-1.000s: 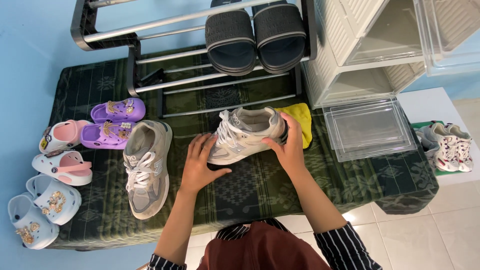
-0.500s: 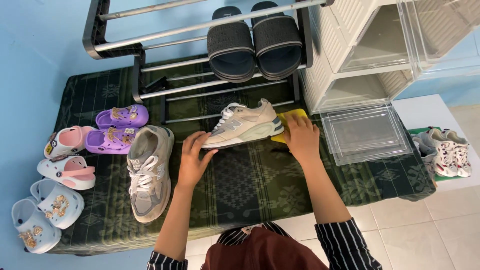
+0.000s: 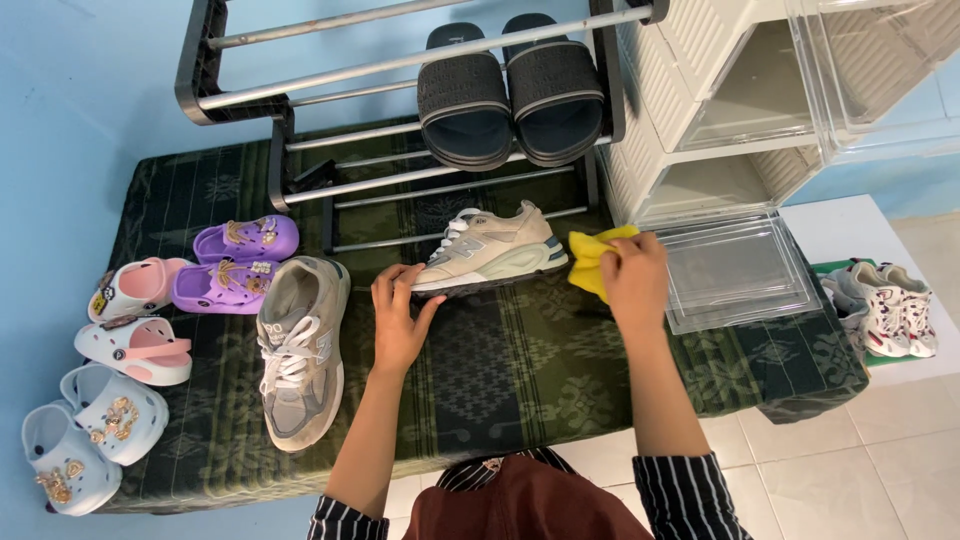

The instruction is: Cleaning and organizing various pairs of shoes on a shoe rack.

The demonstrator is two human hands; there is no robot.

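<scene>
A person bends over a worktop [image 3: 480,380] draped in dark green patterned fabric. The left hand [image 3: 398,318], fingers spread, steadies the toe of a beige sneaker [image 3: 492,250] standing upright near the middle, just in front of a metal shoe rack [image 3: 330,180]. The right hand [image 3: 635,282] is closed around a yellow cloth [image 3: 592,258] beside the sneaker's heel; whether the cloth touches the shoe cannot quite be told. The matching sneaker [image 3: 297,345] lies to the left, beyond it small clogs [image 3: 215,262] in purple, pink and pale blue. Black slides [image 3: 508,88] sit on the rack; clear boxes [image 3: 735,265] stand to the right. Wiping well looks to need a firm hold at the toe, so the shoe does not skid, and short strokes from the heel forward.
</scene>
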